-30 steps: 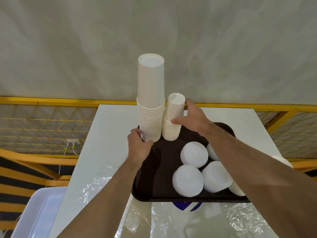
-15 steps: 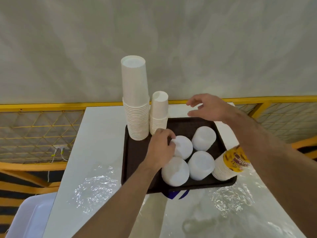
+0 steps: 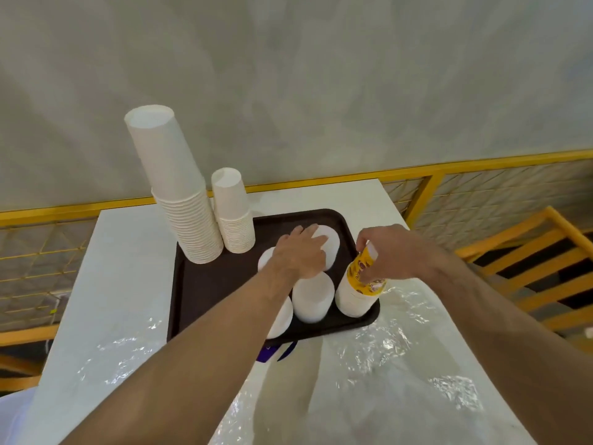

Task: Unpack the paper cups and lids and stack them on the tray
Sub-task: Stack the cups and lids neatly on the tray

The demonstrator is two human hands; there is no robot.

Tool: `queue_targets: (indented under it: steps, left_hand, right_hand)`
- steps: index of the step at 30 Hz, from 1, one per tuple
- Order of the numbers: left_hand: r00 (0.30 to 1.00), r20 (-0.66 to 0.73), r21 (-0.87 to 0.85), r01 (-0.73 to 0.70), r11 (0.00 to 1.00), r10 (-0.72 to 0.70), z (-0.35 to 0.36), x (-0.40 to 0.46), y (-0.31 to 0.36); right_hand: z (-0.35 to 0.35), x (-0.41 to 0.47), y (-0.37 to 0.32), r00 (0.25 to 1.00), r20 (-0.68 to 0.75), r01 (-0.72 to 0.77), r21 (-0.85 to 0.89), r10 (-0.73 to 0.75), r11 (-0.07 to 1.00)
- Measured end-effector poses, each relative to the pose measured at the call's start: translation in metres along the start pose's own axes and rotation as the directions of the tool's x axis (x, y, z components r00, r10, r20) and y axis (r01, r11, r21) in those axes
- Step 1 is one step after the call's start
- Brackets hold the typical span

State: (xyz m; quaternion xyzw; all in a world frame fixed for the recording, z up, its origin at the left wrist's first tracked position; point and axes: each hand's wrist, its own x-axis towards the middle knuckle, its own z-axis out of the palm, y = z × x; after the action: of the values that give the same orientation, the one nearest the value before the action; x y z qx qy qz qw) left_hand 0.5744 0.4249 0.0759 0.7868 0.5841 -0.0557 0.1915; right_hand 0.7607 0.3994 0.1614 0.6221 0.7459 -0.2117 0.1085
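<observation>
On the tray (image 3: 205,284), the left hand (image 3: 296,256) lies with straight fingers on a lid stack (image 3: 329,244). The right hand (image 3: 390,252) curls its fingers around the yellow-labelled stack (image 3: 354,295) at the tray's right edge; two cup stacks (image 3: 189,203) stand at its far left.

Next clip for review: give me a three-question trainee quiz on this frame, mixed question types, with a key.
1. True or false: the tall cup stack and the short cup stack stand on the tray.
2. Which hand grips the yellow-labelled stack? A) left B) right C) neither
3. Fill in: the left hand rests on white ____.

Key: 1 true. 2 B, the right hand. 3 lids.
</observation>
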Motion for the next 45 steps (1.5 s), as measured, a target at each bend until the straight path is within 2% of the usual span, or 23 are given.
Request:
queue_targets:
  steps: [4, 9, 12, 15, 21, 26, 31, 35, 39, 40, 42, 43, 45]
  left_hand:
    - [0.997, 0.020, 0.032, 0.071, 0.997, -0.072, 0.005, 0.001, -0.006]
    - [0.984, -0.111, 0.011, 0.145, 0.989, -0.142, -0.003, 0.007, -0.007]
    - [0.978, -0.127, -0.087, 0.153, 0.984, -0.163, -0.005, 0.018, -0.008]
    - [0.990, -0.054, -0.202, 0.120, 0.972, -0.134, -0.004, 0.030, -0.010]
    - [0.975, -0.057, -0.285, 0.190, 0.940, -0.214, -0.010, 0.037, -0.024]
    - [0.965, -0.055, -0.350, 0.221, 0.910, -0.255, -0.012, 0.033, -0.033]
    - [0.971, -0.064, -0.366, 0.191, 0.911, -0.229, -0.009, 0.027, -0.030]
    - [0.971, -0.082, -0.460, 0.163, 0.873, -0.225, -0.006, 0.025, -0.022]
    - [0.988, -0.048, -0.453, 0.110, 0.885, -0.148, -0.004, 0.018, -0.009]
    - [0.989, -0.071, -0.453, 0.086, 0.887, -0.133, -0.006, 0.016, -0.009]
    - [0.961, -0.251, -0.425, 0.002, 0.905, -0.120, -0.017, 0.008, -0.014]
    - [0.914, -0.385, -0.390, -0.034, 0.920, -0.130, -0.027, 0.002, -0.017]
    - [0.767, -0.624, -0.301, -0.063, 0.951, -0.147, -0.054, -0.013, -0.028]
  right_hand:
    - [0.000, 0.014, 0.005, 0.989, -0.144, 0.058, 0.093, -0.044, 0.994]
    - [0.010, 0.027, 0.004, 0.962, -0.266, 0.109, 0.181, -0.058, 0.977]
    - [0.014, 0.030, 0.008, 0.946, -0.321, 0.134, 0.250, -0.049, 0.959]
    - [0.016, 0.035, 0.013, 0.933, -0.358, 0.156, 0.296, -0.042, 0.942]
    - [0.012, 0.056, 0.011, 0.914, -0.397, 0.202, 0.279, -0.078, 0.939]
    - [-0.001, 0.081, 0.005, 0.907, -0.417, 0.193, 0.302, -0.053, 0.934]
    - [-0.014, 0.109, -0.002, 0.910, -0.410, 0.210, 0.315, -0.067, 0.925]
    - [-0.022, 0.124, -0.005, 0.907, -0.415, 0.224, 0.333, -0.071, 0.916]
    - [-0.021, 0.129, -0.005, 0.908, -0.411, 0.249, 0.378, -0.079, 0.892]
    - [-0.020, 0.129, -0.004, 0.909, -0.411, 0.253, 0.402, -0.073, 0.880]
    - [-0.016, 0.127, -0.002, 0.906, -0.422, 0.250, 0.479, -0.029, 0.842]
    - [-0.013, 0.126, -0.001, 0.904, -0.427, 0.242, 0.521, 0.005, 0.818]
    - [-0.006, 0.125, 0.000, 0.911, -0.407, 0.209, 0.592, 0.064, 0.778]
